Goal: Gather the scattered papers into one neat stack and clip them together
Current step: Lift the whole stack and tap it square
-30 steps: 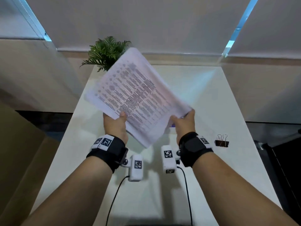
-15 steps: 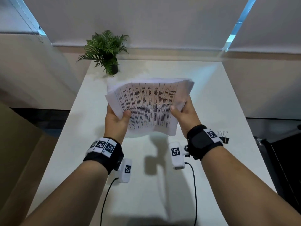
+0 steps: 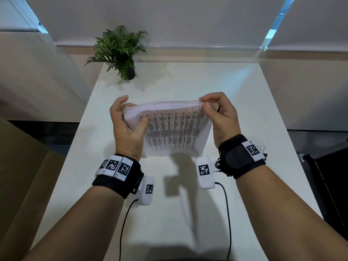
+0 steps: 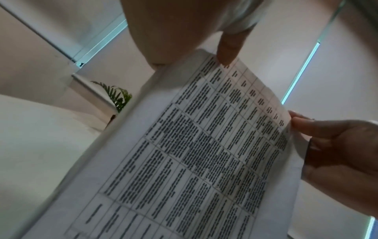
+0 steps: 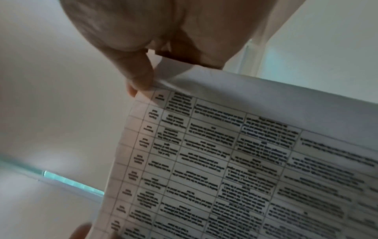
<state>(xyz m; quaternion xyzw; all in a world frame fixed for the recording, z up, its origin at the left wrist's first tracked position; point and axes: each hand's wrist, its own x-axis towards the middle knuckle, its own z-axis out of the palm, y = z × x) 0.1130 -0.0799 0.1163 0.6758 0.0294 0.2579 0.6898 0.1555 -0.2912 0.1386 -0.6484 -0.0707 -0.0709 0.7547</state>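
Observation:
A thick stack of printed papers [image 3: 173, 129] stands nearly upright above the white table [image 3: 188, 213], its printed table side facing me. My left hand [image 3: 128, 121] grips the stack's left edge, thumb on the front sheet. My right hand [image 3: 216, 113] pinches the upper right corner between thumb and fingers. The left wrist view shows the papers [image 4: 194, 153] from below with the thumb [image 4: 227, 53] at the top edge. In the right wrist view the thumb [image 5: 139, 72] pinches the paper corner [image 5: 225, 161]. A black binder clip [image 3: 263, 150] lies on the table, mostly hidden behind my right wrist.
A small potted fern [image 3: 120, 51] stands at the table's far left corner. Cables [image 3: 227, 213] run from the wrist cameras toward me. Dark furniture [image 3: 329, 185] borders the table's right edge; a brown surface [image 3: 22, 166] lies to the left.
The stack has turned from a tilted, fanned hold to upright and squared. Both hands have shifted from its lower corners up to its top side edges.

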